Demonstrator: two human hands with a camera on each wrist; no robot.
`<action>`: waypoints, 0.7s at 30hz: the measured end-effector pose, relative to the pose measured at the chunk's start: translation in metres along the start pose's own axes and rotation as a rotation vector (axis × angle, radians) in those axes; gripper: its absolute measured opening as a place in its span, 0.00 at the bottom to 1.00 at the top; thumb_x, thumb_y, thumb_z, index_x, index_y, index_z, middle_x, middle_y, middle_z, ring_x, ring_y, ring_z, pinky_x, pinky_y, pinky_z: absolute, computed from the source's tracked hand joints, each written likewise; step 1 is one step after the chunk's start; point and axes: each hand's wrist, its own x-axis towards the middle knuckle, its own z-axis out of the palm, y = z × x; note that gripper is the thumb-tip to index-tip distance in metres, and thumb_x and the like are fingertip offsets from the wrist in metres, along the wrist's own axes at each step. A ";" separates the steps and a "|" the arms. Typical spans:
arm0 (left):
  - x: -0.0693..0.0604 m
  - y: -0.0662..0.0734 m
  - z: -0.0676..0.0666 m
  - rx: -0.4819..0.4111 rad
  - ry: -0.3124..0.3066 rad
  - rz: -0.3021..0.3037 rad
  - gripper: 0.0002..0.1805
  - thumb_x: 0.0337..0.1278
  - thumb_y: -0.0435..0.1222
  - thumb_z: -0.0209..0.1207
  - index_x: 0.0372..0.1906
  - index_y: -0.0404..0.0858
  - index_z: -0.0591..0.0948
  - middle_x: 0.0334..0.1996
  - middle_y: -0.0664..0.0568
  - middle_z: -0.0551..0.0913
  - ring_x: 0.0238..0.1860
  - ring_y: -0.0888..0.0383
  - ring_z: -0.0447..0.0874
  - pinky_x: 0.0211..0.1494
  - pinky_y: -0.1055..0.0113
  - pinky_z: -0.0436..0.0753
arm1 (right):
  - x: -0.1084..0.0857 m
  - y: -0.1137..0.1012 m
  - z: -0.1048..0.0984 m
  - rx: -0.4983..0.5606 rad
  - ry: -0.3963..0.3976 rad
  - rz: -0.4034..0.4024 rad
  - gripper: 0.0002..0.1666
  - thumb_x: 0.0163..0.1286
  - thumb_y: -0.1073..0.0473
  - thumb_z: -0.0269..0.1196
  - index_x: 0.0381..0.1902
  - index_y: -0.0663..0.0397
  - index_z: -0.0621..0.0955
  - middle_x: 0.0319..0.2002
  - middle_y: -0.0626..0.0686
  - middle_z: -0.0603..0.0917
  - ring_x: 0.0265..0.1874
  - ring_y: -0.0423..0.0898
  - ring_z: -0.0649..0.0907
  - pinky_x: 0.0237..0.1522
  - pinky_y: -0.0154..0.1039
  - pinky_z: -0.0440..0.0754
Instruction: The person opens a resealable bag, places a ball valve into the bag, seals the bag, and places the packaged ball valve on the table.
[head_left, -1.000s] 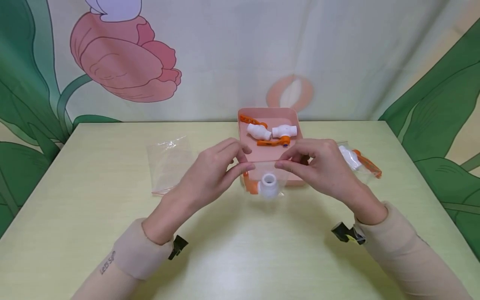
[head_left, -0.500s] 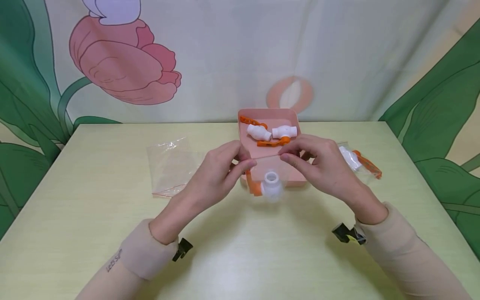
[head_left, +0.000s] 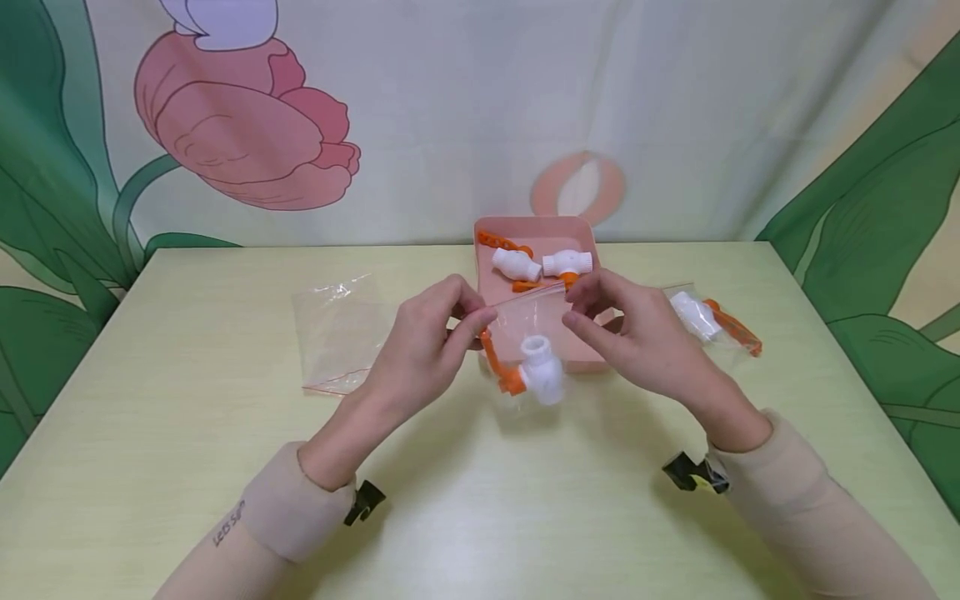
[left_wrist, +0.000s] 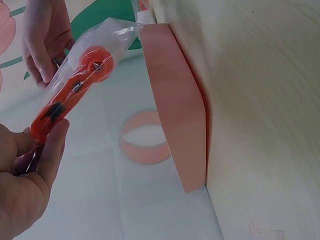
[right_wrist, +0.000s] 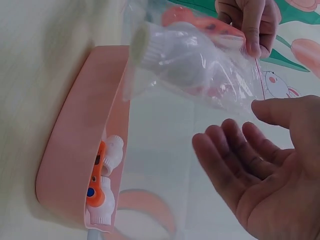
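Observation:
A clear zip bag (right_wrist: 235,92) hangs over the front of the pink tray (head_left: 498,292), with a white ball valve (head_left: 542,371) inside it. The valve's orange lever (left_wrist: 75,95) points up toward my left hand (head_left: 420,354), whose thumb and fingers pinch the bag's top left corner. Beside the bag's opposite top corner is my right hand (head_left: 648,342). Its fingers are spread away from the thumb and hold nothing, as the right wrist view shows. In the tray lie two more white valves (head_left: 516,265) with orange levers.
Left of the tray, a flat clear bag (head_left: 337,333) with a red seal line lies on the pale table (head_left: 465,517). To the right, partly behind my right hand, lies another bagged valve (head_left: 696,317). A printed curtain (head_left: 420,125) hangs behind the table.
My right thumb and fingers have let go of the bag's top edge and parted. The bag's right corner now stands higher, and the valve inside has tilted. The left hand still pinches its corner.

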 end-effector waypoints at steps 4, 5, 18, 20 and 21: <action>0.000 -0.002 0.002 0.008 0.045 -0.004 0.07 0.66 0.25 0.64 0.38 0.31 0.75 0.33 0.47 0.79 0.31 0.58 0.86 0.33 0.68 0.87 | -0.001 0.004 0.005 0.007 -0.057 0.012 0.12 0.74 0.55 0.67 0.47 0.56 0.79 0.41 0.50 0.83 0.42 0.44 0.83 0.42 0.43 0.86; 0.000 -0.002 0.002 0.003 0.055 -0.009 0.07 0.66 0.25 0.63 0.38 0.31 0.75 0.33 0.47 0.80 0.31 0.57 0.86 0.33 0.68 0.87 | -0.002 0.005 0.007 0.006 -0.066 0.008 0.13 0.73 0.55 0.67 0.47 0.57 0.79 0.41 0.50 0.83 0.43 0.44 0.83 0.43 0.43 0.86; 0.000 -0.002 0.010 -0.111 0.103 -0.074 0.07 0.68 0.23 0.60 0.38 0.29 0.72 0.35 0.43 0.78 0.36 0.50 0.87 0.32 0.66 0.88 | -0.006 0.002 0.028 -0.062 -0.087 -0.074 0.46 0.57 0.47 0.80 0.68 0.52 0.71 0.57 0.46 0.78 0.46 0.45 0.82 0.48 0.45 0.84; 0.000 -0.002 0.011 -0.111 0.105 -0.079 0.07 0.69 0.24 0.60 0.38 0.29 0.72 0.34 0.43 0.78 0.36 0.50 0.88 0.31 0.66 0.87 | -0.005 0.001 0.030 -0.087 -0.094 -0.090 0.48 0.56 0.46 0.81 0.69 0.53 0.71 0.56 0.46 0.78 0.46 0.45 0.81 0.47 0.44 0.83; 0.000 -0.002 0.011 -0.110 0.104 -0.080 0.07 0.69 0.24 0.60 0.38 0.29 0.72 0.34 0.43 0.78 0.36 0.50 0.88 0.31 0.67 0.87 | -0.005 0.000 0.031 -0.099 -0.098 -0.094 0.49 0.55 0.45 0.81 0.69 0.54 0.71 0.56 0.45 0.78 0.46 0.44 0.81 0.47 0.43 0.83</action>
